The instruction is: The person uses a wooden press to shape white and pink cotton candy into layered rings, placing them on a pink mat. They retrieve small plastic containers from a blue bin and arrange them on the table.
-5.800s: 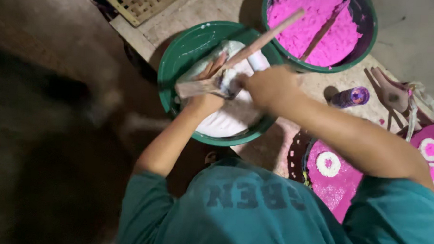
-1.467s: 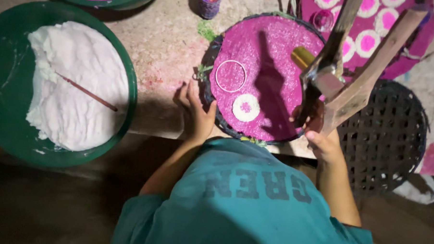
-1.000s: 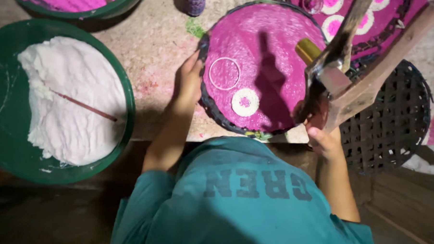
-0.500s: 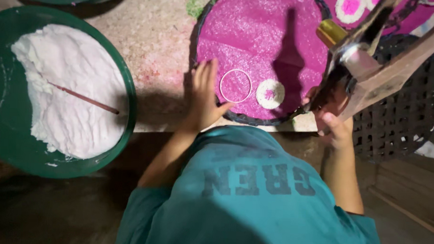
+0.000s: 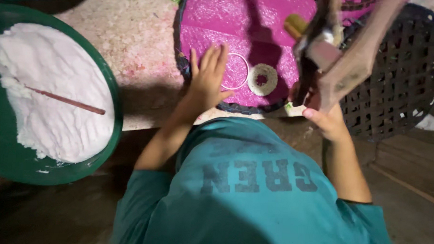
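Observation:
My left hand (image 5: pixel 208 77) lies flat, fingers spread, on the near edge of a round tray of pink powder (image 5: pixel 216 16). A thin white ring outline (image 5: pixel 234 72) sits just right of its fingers, beside a filled white ring with a pink centre (image 5: pixel 262 79). My right hand (image 5: pixel 325 118) grips a wooden tool (image 5: pixel 347 49) with angled slats and a brass tip, held above the tray's right edge. A teal shirt (image 5: pixel 253 195) fills the lower view.
A green basin (image 5: pixel 113 96) at the left holds white powder (image 5: pixel 45 92) with a thin brown stick (image 5: pixel 64 100) lying in it. A dark woven basket (image 5: pixel 406 75) lies at the right. Speckled stone surface (image 5: pixel 128 32) lies between basin and tray.
The view has drifted so the tray sits higher and closer. My left hand slid from the tray's left rim onto its near edge by the ring outline. My right hand keeps hold of the wooden tool.

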